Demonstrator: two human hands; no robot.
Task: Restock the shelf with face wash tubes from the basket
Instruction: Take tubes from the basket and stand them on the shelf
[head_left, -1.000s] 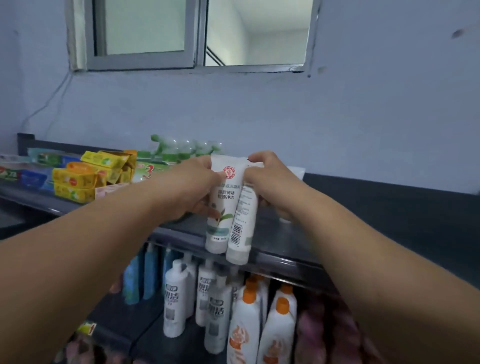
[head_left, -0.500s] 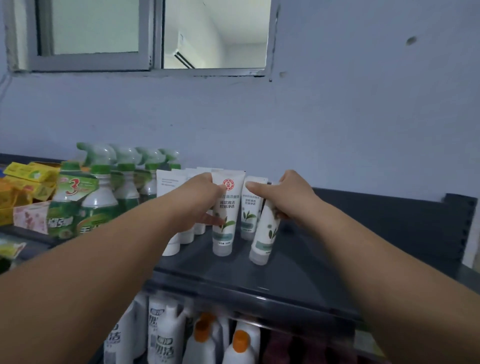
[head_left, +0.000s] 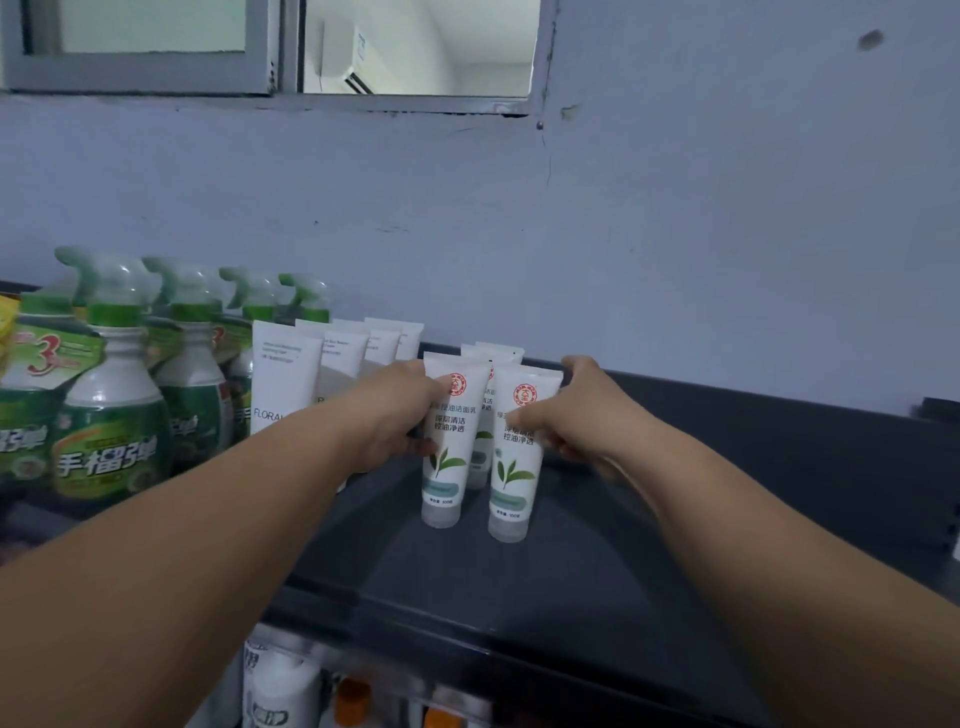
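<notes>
Two white face wash tubes with a red seal and green leaf stand cap-down on the dark top shelf (head_left: 519, 587). My left hand (head_left: 395, 415) grips the left tube (head_left: 445, 467) from its left side. With thumb across its front, my right hand (head_left: 571, 410) holds the right tube (head_left: 511, 478). Behind them stand two more tubes of the same kind (head_left: 488, 364), mostly hidden. The basket is out of view.
A row of larger white tubes (head_left: 283, 374) stands just left of my left hand. Green spray bottles (head_left: 111, 415) fill the shelf's far left. The shelf's right half (head_left: 753, 467) is bare up to the wall. White and orange-capped bottles (head_left: 280, 691) show on the shelf below.
The view has moved closer and to the right. The right tube, tilted before, now stands upright beside the left one; both hands still hold their tubes.
</notes>
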